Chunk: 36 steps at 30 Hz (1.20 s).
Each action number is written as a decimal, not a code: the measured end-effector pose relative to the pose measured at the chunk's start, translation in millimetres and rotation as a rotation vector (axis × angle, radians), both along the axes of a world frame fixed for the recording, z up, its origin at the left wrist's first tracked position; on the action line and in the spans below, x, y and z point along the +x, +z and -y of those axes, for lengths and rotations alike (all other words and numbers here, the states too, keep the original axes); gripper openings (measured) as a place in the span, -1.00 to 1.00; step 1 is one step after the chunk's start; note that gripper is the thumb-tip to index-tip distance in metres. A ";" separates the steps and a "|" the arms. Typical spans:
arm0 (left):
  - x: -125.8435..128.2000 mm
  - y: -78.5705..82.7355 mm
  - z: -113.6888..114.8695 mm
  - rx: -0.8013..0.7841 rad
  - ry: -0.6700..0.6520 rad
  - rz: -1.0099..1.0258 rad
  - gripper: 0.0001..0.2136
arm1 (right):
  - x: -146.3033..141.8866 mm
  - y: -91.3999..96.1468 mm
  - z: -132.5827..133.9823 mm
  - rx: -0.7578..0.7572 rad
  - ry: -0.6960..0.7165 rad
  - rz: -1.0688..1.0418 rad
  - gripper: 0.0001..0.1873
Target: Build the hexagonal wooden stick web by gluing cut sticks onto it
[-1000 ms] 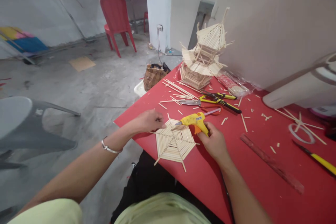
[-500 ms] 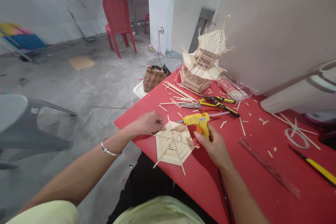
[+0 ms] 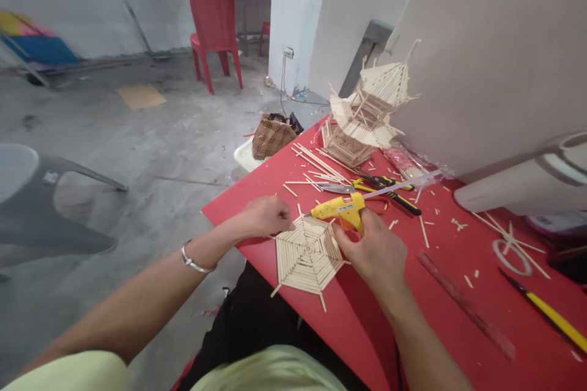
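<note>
My right hand (image 3: 373, 250) is closed round the handle of a yellow hot glue gun (image 3: 339, 208), whose nozzle points left over the top edge of a flat hexagonal panel of thin wooden sticks (image 3: 308, 254) lying near the front corner of the red table (image 3: 367, 317). My left hand (image 3: 266, 217), fingers curled, presses on the panel's upper left edge. A bracelet sits on that wrist.
A small tiered model house of sticks (image 3: 367, 113) stands at the back against a white wall. Loose sticks (image 3: 316, 165), yellow-handled cutters (image 3: 385, 186), a ruler (image 3: 465, 302), a yellow knife (image 3: 545, 311) and a tape ring (image 3: 511, 248) lie about. A checked bag (image 3: 271, 134), red chair (image 3: 215, 21) and grey chair (image 3: 41, 208) are on the floor.
My right hand has wrapped higher round the glue gun and tilted its nozzle toward the panel's top edge. My left hand stays on the panel's edge. The view has shifted slightly.
</note>
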<state>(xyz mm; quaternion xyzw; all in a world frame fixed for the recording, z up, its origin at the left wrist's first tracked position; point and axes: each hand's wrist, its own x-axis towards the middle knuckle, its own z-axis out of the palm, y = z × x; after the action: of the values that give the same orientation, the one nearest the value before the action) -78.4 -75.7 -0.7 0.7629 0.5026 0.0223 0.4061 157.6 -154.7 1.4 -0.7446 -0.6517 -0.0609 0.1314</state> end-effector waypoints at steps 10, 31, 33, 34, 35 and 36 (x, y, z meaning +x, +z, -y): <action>-1.0 8.1 3.3 -0.075 -0.034 0.007 -0.85 | 0.6 -1.9 -1.3 0.064 0.051 0.120 -0.57; 0.9 5.5 1.5 -0.205 0.069 0.053 -0.93 | -0.4 -8.5 -3.4 0.098 0.136 0.153 -0.65; 2.1 8.3 1.5 -0.227 0.098 0.068 -0.94 | -0.4 -8.4 -3.5 0.105 0.141 0.149 -0.65; 2.6 9.4 1.3 -0.237 0.110 0.076 -0.94 | -0.5 -8.3 -3.5 0.104 0.140 0.147 -0.65; 3.0 10.0 0.8 -0.250 0.122 0.083 -0.94 | -0.6 -8.0 -3.6 0.101 0.137 0.145 -0.66; 3.2 10.3 0.2 -0.265 0.133 0.091 -0.94 | -0.7 -7.7 -3.7 0.093 0.133 0.143 -0.66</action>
<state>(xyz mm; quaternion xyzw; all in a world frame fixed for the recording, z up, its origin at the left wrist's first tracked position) -75.3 -76.0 9.6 0.6658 0.5316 0.0170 0.5233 156.9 -151.0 -6.3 -0.6866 -0.7037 -0.1353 0.1229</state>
